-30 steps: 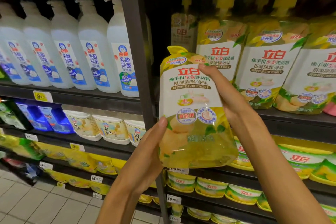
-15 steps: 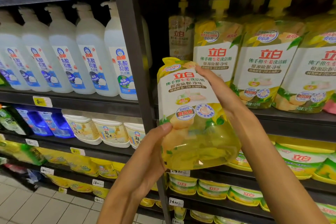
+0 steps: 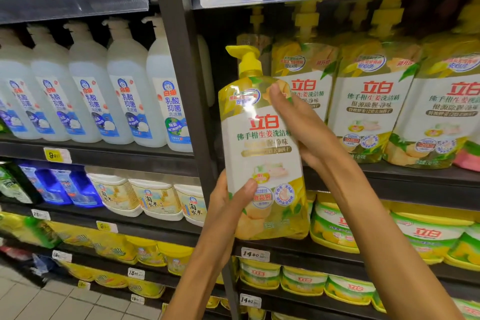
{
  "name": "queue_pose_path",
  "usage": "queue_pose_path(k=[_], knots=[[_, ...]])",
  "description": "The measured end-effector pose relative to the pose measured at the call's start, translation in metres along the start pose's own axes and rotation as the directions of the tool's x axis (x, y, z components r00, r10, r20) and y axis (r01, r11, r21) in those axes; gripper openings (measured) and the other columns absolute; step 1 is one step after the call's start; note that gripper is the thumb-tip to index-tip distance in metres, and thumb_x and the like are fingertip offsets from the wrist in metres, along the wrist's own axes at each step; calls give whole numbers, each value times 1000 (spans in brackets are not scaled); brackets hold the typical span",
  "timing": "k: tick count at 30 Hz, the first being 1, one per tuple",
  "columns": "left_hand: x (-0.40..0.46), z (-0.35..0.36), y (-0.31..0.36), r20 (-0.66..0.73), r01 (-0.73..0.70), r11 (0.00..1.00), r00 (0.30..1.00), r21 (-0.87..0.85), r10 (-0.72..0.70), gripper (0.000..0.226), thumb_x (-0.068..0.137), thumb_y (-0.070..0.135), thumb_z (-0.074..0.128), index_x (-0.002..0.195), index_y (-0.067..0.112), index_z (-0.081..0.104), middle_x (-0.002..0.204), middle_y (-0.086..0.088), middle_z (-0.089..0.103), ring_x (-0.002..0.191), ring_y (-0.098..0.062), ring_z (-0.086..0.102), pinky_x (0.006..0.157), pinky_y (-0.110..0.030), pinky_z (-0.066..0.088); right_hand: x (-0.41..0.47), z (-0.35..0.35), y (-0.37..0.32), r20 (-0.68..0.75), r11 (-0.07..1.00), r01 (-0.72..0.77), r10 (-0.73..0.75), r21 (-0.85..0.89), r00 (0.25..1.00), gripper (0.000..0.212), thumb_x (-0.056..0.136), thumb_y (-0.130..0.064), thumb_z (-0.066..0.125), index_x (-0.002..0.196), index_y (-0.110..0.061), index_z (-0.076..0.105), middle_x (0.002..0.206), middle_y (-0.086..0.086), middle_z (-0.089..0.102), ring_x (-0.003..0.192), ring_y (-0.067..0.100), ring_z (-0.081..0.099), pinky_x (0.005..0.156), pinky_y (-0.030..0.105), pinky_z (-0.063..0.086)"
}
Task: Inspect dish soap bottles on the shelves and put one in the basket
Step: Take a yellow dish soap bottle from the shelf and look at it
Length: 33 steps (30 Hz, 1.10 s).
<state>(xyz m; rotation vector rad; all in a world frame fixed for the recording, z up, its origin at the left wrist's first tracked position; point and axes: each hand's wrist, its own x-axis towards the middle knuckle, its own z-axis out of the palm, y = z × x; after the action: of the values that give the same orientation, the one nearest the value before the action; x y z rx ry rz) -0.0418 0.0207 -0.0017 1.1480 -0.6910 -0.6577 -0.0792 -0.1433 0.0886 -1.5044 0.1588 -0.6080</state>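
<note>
Both my hands hold a yellow pump bottle of dish soap point(image 3: 259, 153) upright in front of the shelf post, its white label with red characters facing me. My left hand point(image 3: 228, 205) grips its lower left side, thumb across the label. My right hand point(image 3: 301, 125) holds its upper right side, fingers reaching up to the shoulder. Its yellow pump head point(image 3: 245, 58) points left. A row of the same yellow bottles point(image 3: 374, 101) stands on the shelf right behind it. No basket is in view.
White pump bottles with blue labels point(image 3: 124, 91) fill the left shelf. A dark upright post point(image 3: 181, 65) divides the two bays. Lower shelves carry blue refill packs point(image 3: 65, 184), cream tubs point(image 3: 155, 200) and yellow-green tubs point(image 3: 428, 239). Tiled floor point(image 3: 39, 304) lies at lower left.
The bottle has been tipped from leaning toward me to upright, so its pump head now shows. My left thumb slid up onto the label and my right hand shifted along the bottle's side.
</note>
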Motion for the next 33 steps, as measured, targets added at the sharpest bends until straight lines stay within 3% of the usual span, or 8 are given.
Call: queue_pose_path(k=[4,10,14,17,20,25,30,33], knots=[[14,5,-4,-72,-108,994,991,34,110,66,66,48,77,125,35,53,117,3,70,106,-19,67,77,-25,57,8,2,-4,-45,999,48,-48,-18,998,59,76,-58,63,121,-21,56,100,3,76,91,20,74,74,33,60],[36,-3,0,-176,-195,972,960,130,216,72,62,44,78,128,31,50,115,5,69,105,-18,67,75,-29,58,27,3,-14,21,993,83,-81,-86,996,54,90,-53,56,133,-20,49,107,3,75,96,20,73,85,39,59],[43,-4,-1,-205,-253,948,935,191,291,76,64,41,77,132,24,47,117,5,68,108,-16,66,75,-27,57,35,4,-13,47,995,103,-102,-14,994,53,84,-53,56,127,-22,51,110,4,74,99,21,72,79,31,59],[45,-4,0,-223,-288,930,914,229,338,70,65,40,76,128,29,48,115,13,68,106,-8,65,72,-20,56,39,4,-10,71,993,113,-115,32,991,55,81,-51,55,125,-18,51,109,6,74,99,22,72,76,29,58],[45,-5,0,-228,-299,923,907,244,354,66,65,40,75,125,34,48,112,19,67,104,-3,65,70,-16,55,43,5,-10,98,992,113,-118,58,988,66,81,-50,55,132,-9,49,110,7,74,99,23,71,76,29,58],[49,-4,-2,-243,-279,930,910,240,336,69,61,43,76,124,34,49,113,15,68,105,-8,65,71,-21,57,47,3,-8,99,992,101,-108,71,989,69,80,-50,55,133,-6,48,108,8,74,98,24,72,75,29,58],[59,-6,3,-223,-247,954,933,172,282,68,64,41,76,126,30,51,112,8,70,103,-14,68,70,-24,57,53,8,-15,37,994,111,-111,6,993,72,79,-55,57,125,1,54,107,15,73,96,28,72,81,37,60],[64,-8,6,-211,-260,939,928,226,308,63,70,35,77,127,29,50,112,12,69,103,-10,67,71,-21,56,57,10,-16,-13,992,129,-129,7,992,68,78,-56,61,114,2,55,101,17,74,88,28,73,75,37,60]])
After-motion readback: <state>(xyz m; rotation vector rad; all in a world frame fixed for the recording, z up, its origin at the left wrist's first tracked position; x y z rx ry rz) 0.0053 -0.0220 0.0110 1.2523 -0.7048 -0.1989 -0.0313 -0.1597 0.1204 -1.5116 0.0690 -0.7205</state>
